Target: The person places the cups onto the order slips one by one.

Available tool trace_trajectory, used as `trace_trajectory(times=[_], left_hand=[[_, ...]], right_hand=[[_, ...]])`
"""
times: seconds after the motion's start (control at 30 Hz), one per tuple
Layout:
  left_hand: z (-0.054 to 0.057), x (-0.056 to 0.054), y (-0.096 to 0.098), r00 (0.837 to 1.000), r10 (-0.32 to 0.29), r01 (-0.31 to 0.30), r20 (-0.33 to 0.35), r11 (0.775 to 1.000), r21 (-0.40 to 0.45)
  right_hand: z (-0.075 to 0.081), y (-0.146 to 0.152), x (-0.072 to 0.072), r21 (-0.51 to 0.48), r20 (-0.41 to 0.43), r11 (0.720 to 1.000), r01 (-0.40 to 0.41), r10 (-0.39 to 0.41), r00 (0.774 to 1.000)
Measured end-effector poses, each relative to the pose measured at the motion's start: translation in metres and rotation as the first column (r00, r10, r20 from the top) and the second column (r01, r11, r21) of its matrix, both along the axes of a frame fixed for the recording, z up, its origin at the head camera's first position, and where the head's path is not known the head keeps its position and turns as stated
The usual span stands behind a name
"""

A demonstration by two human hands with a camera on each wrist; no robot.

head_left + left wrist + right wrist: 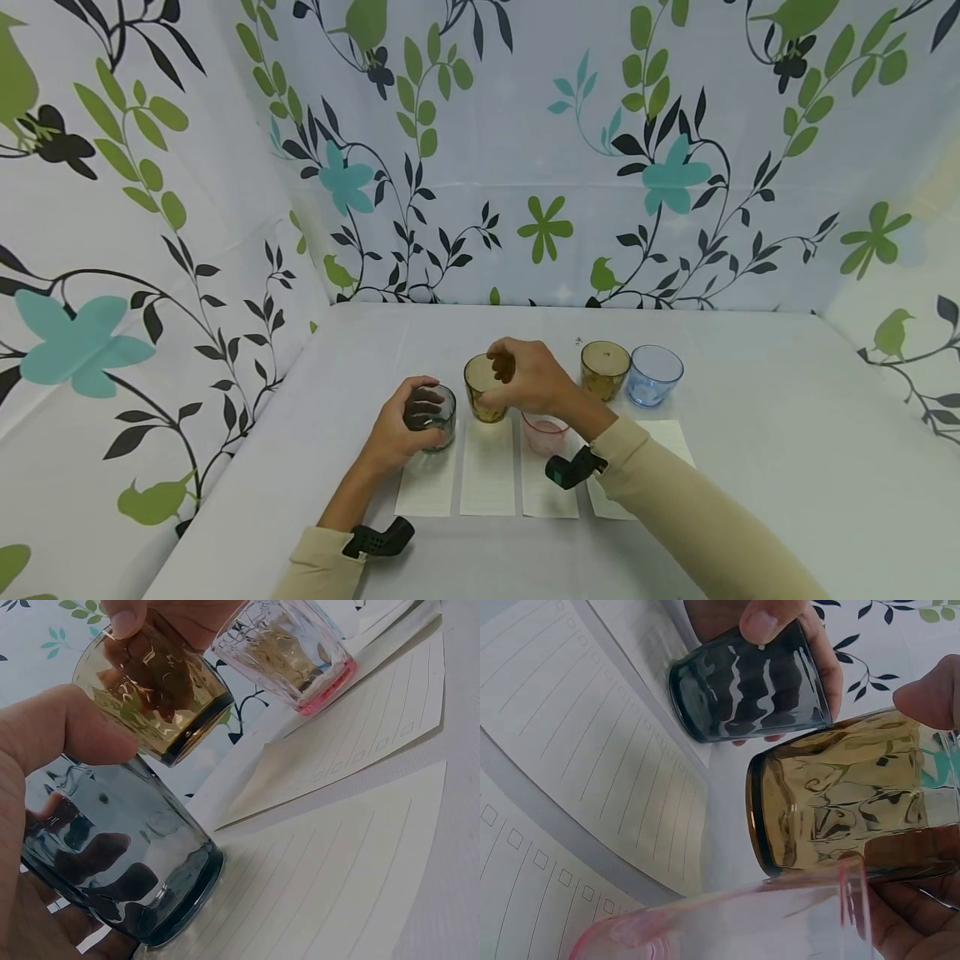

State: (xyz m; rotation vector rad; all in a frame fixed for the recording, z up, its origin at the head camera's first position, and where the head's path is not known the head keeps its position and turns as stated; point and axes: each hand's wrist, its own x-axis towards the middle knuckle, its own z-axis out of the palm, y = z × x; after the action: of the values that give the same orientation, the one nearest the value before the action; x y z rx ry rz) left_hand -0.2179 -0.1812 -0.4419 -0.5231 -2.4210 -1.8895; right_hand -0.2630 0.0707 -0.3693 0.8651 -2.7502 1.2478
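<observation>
My left hand [392, 435] grips a smoky blue-grey drinking glass [127, 847], thumb on one side and fingers round the other. This glass is upright at the far end of the leftmost paper strip [426, 492]. With my right hand [531, 379] I hold an amber glass [840, 799] between thumb and fingers, just beyond the second paper strip [487, 479]. Whether its base touches the table I cannot tell. A clear pink glass [543, 435] stands on the third strip [550, 492], partly hidden under my right wrist.
Another amber glass [604, 372] and a light blue glass [655, 377] stand side by side at the back right. A fourth lined strip [675, 435] lies partly beneath my right forearm. White cloth covers the table [780, 442]; patterned curtains [480, 167] hang behind and beside it.
</observation>
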Motion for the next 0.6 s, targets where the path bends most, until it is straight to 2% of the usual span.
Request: trace_trajectory(times=[0.33, 0.6], left_hand=[[0.0009, 0.0038, -0.0011, 1.000, 0.002, -0.002, -0.008, 1.000, -0.010], [0.0001, 0.0002, 0.0002, 1.000, 0.003, -0.003, 0.000, 1.000, -0.006]], right_hand=[[-0.0004, -0.0059, 0.0035, 0.093, 0.019, 0.996, 0.004, -0.006, 1.000], [0.0025, -0.0084, 0.0042, 0.173, 0.015, 0.985, -0.018, 0.016, 1.000]])
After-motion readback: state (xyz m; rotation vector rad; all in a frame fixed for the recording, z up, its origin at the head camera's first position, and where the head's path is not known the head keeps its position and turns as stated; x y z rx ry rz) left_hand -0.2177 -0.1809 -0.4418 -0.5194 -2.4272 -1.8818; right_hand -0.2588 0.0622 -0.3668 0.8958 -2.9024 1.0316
